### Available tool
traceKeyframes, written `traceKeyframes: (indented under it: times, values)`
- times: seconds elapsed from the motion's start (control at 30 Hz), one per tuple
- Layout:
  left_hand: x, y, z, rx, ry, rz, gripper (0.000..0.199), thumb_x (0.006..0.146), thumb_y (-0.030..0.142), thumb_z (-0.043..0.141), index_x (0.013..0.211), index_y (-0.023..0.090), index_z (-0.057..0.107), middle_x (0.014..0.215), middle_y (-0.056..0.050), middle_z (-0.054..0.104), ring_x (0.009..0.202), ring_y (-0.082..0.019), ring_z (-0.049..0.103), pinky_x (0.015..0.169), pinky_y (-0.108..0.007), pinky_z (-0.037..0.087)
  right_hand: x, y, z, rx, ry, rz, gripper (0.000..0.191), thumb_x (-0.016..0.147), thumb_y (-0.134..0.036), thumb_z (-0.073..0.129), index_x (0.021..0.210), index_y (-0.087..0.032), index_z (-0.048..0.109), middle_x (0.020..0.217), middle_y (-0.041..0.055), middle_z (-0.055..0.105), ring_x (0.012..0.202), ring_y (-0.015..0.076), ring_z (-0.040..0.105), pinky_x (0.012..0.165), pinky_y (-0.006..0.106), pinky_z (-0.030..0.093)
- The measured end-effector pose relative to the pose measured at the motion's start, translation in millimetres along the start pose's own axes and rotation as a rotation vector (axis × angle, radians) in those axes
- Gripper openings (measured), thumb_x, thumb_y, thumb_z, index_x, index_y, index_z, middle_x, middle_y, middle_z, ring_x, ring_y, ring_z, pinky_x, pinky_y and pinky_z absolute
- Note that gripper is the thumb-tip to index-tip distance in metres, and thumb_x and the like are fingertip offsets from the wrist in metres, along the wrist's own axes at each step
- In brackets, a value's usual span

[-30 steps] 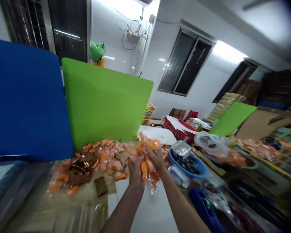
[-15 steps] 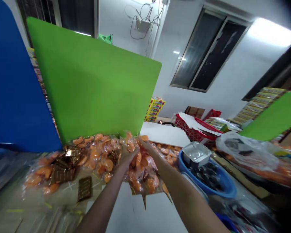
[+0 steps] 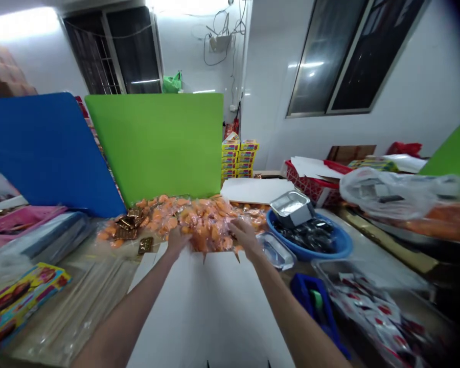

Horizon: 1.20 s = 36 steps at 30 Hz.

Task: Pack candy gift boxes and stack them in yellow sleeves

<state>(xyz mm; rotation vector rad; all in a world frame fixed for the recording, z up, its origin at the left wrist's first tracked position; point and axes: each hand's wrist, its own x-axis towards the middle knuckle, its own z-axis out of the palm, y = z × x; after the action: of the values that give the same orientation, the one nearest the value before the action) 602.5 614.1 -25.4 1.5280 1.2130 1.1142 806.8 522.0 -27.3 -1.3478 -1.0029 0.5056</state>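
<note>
White wall (image 3: 274,76), behind green board (image 3: 157,148). Film-wrapped orange pieces (image 3: 205,220): heaped before the board. Left hand (image 3: 178,239), right hand (image 3: 246,237): apart, before the board; cannot tell whether either grasps any. Handling: light, even pressure from both sides should prevent slipping.

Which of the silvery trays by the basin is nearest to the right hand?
The lower tray, beside the blue basin; the upper tray rests atop the basin.

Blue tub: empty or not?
Not empty: black items lie in the blue tub, with a foil tray over its left side.
</note>
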Motion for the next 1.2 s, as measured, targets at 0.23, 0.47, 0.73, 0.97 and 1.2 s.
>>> traceKeyframes:
  times: [0.23,0.47,0.73,0.97,1.2]
  values:
    - [-93.8,-33.9,-15.4,0.6,-0.285,0.219,0.048,0.065,0.028,0.063,0.111,0.014,0.058,0.142,-0.017,0.041,0.136,-0.034,0.025,0.111,-0.047,0.018,-115.7,31.0,25.8,-0.553,-0.247,-0.098,0.039,0.076,-0.032,0.056,0.111,-0.015,0.06,0.129,0.0178,0.053,0.124,0.031,0.043,0.105,0.048,0.026]
    - [-121.9,-49.5,-33.6,0.992,-0.437,0.327,0.053,0.083,0.039,0.049,0.129,0.013,0.047,0.146,-0.016,0.034,0.138,-0.029,0.023,0.113,-0.045,0.017,-126.9,35.8,34.0,-0.958,-0.424,-0.18,0.048,0.084,-0.039,0.049,0.126,-0.017,0.052,0.141,0.0138,0.042,0.134,0.0304,0.03,0.109,0.05,0.016]
    - [-123.2,-53.1,-35.9,0.988,-0.483,0.4,0.057,0.086,0.046,0.045,0.135,0.018,0.041,0.147,-0.015,0.033,0.138,-0.032,0.021,0.112,-0.049,0.015,-129.9,42.0,39.4,-1.124,-0.457,-0.181,0.055,0.089,-0.041,0.039,0.137,-0.012,0.041,0.146,0.012,0.035,0.136,0.0286,0.027,0.11,0.049,0.016]
    - [-118.7,-53.5,-114.6,1.018,-0.555,0.44,0.054,0.081,0.036,0.053,0.132,0.016,0.045,0.144,-0.015,0.039,0.137,-0.032,0.025,0.11,-0.052,0.017,-128.6,46.8,40.0,-1.133,-0.423,-0.144,0.045,0.091,-0.026,0.033,0.133,-0.014,0.045,0.144,0.0096,0.04,0.134,0.023,0.031,0.11,0.045,0.021]
    - [-145.4,-83.8,-235.7,1.098,-0.054,0.443,0.045,0.081,0.032,0.053,0.118,0.008,0.059,0.134,-0.025,0.047,0.131,-0.042,0.031,0.105,-0.059,0.025,-132.7,55.8,33.0,-1.32,-0.25,-0.132,0.046,0.091,-0.031,0.037,0.129,-0.007,0.048,0.143,0.0145,0.04,0.134,0.0255,0.03,0.111,0.046,0.015]
